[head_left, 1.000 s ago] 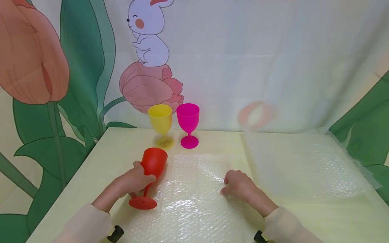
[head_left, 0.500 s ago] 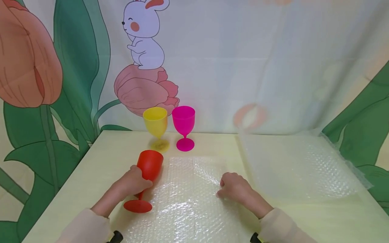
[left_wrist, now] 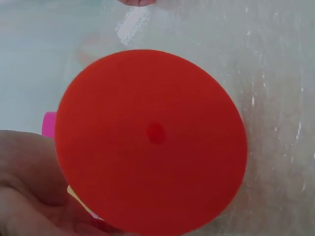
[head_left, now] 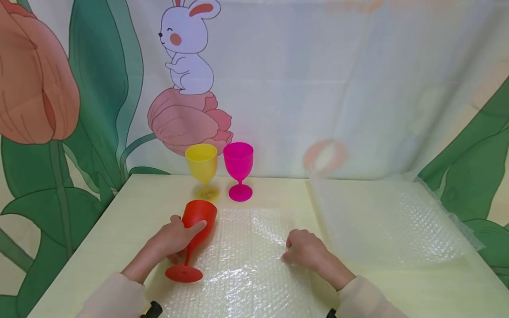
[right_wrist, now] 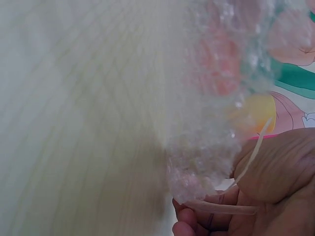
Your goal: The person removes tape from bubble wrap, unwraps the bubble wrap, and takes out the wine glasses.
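Note:
My left hand [head_left: 169, 240] grips a red plastic goblet [head_left: 196, 212] around its bowl, the thumb lying across the side. The goblet leans, its bowl pointing away from me and its round foot nearest me. Seen from below in the left wrist view, the flat underside of the foot [left_wrist: 152, 147] hides most of the cup. Beneath it a sheet of bubble wrap [head_left: 238, 282] is spread on the table. My right hand [head_left: 308, 249] pinches the right edge of that sheet; in the right wrist view the bubble wrap [right_wrist: 202, 167] rises from the curled fingers [right_wrist: 184, 221].
A yellow goblet [head_left: 201, 165] and a magenta goblet [head_left: 238, 161] stand upright side by side at the back of the pale table [head_left: 147, 194]. Another bubble wrap sheet [head_left: 381, 221] lies at the right. Behind hangs a printed curtain [head_left: 286, 88].
My left thumb has shifted up from near the stem onto the goblet's bowl. The red goblet has moved slightly right relative to the others. The right hand keeps its place on the sheet's edge.

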